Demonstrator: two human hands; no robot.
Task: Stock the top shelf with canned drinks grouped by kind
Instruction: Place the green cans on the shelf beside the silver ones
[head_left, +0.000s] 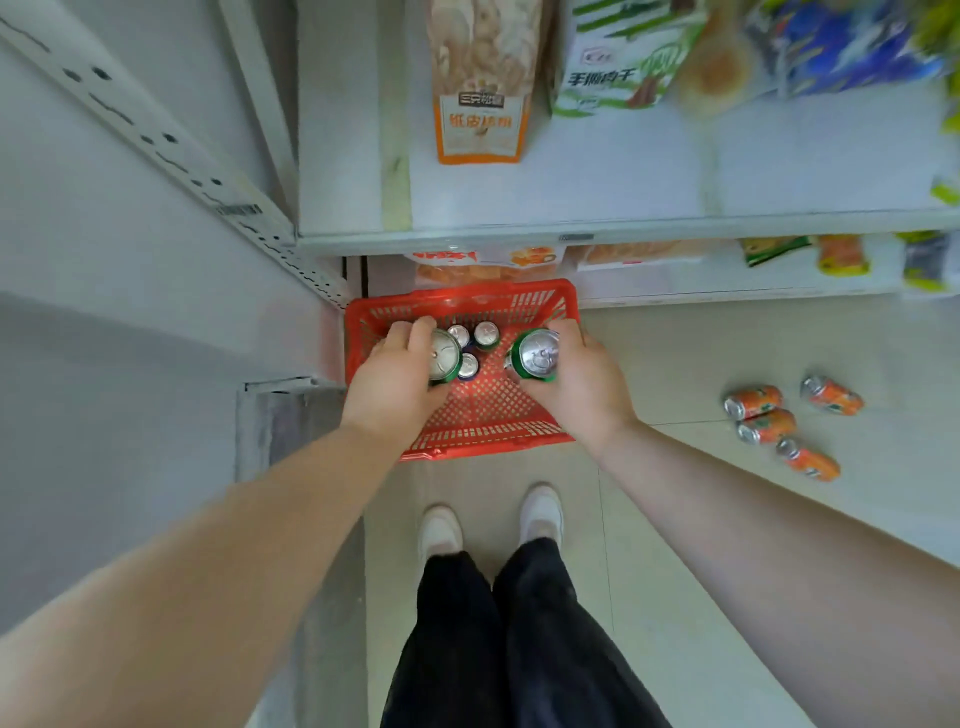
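The fingers (415, 332) of the left hand (392, 376) are curled round the far side of a green can (444, 357); the right hand (584, 376) wraps a second green can (538, 354) the same way. Both cans are upright, lids up, over the red basket (488, 421).

Between the two sets of fingertips, lower down, three dark-sided cans (487, 332) stand upright in the basket, perhaps blue. Well off to the right of the right hand, four orange cans (766, 423) lie on their sides on the tiled floor (675, 519). Beyond the fingertips and higher up, a white shelf (597, 182) carries snack bags (480, 104); whether it is the top one cannot be told.

The step in hand looks like lifting the green pair out. It would go best by raising both straight up, so they clear the basket rim and do not knock the three neighbours. They should stay upright on the way, and land touching side by side on the shelf; they are one kind and belong together. Room should be left beside them for the dark cans and the orange ones as separate groups. A full wrap round the body, as now, should keep smooth metal from slipping.
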